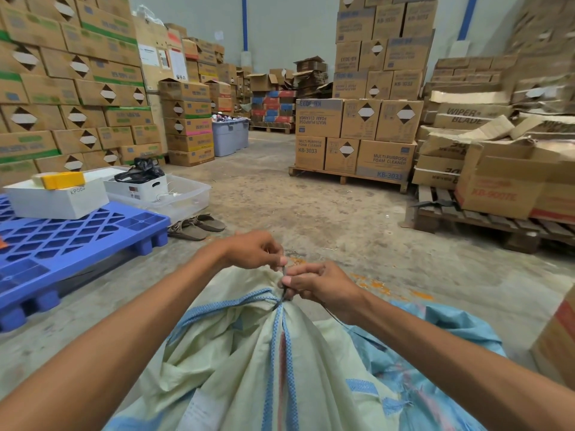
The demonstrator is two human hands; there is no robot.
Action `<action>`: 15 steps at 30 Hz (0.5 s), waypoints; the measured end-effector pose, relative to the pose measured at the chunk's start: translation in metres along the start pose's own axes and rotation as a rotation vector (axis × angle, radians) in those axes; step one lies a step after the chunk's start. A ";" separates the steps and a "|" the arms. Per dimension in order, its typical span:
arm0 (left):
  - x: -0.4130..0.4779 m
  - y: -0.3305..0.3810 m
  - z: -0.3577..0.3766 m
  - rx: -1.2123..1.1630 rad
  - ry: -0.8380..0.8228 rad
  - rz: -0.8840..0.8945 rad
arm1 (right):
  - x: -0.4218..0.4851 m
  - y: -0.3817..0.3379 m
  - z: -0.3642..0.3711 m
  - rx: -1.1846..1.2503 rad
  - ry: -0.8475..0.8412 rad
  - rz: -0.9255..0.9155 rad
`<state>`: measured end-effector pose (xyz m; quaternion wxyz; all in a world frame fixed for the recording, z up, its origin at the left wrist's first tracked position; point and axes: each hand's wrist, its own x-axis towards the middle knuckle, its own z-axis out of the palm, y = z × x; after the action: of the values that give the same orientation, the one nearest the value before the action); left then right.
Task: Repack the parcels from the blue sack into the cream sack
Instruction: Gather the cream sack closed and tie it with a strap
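Note:
A full cream sack (236,353) with blue woven stripes fills the lower middle of the head view, its mouth bunched together at the top. A thin dark tie (283,295) wraps the gathered neck. My left hand (253,250) pinches the upper end of the tie above the bunched mouth. My right hand (320,284) grips the tie and the sack's neck from the right side. The blue sack (441,346) lies crumpled and flat behind the cream sack at the lower right. No parcels show.
A blue plastic pallet (71,241) with white boxes lies at the left, sandals (196,227) beside it. Stacked cartons on wooden pallets (351,175) stand ahead and right. A carton (560,343) sits at the right edge. Bare concrete floor (311,206) stretches ahead.

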<state>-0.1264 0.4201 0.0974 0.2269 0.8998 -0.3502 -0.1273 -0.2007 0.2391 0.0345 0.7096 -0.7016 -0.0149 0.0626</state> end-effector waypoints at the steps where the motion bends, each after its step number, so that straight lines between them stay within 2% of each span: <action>1: -0.002 -0.001 0.002 -0.178 -0.015 -0.003 | 0.001 0.000 -0.002 0.041 0.005 0.016; 2: -0.004 -0.002 0.004 -0.291 -0.034 -0.025 | 0.002 -0.001 -0.003 0.065 0.005 0.031; 5: -0.009 -0.010 0.019 -0.441 -0.151 -0.071 | 0.003 -0.006 -0.009 0.066 0.014 0.063; 9: -0.003 -0.018 0.042 -0.419 -0.275 -0.036 | 0.002 -0.010 -0.019 0.038 0.003 0.075; 15: 0.005 -0.011 0.054 -0.393 -0.208 -0.043 | 0.006 -0.017 -0.030 -0.118 -0.023 0.033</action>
<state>-0.1376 0.4063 0.0449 0.3576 0.8277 -0.3207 -0.2901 -0.1908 0.2096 0.0508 0.6658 -0.7416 -0.0153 0.0813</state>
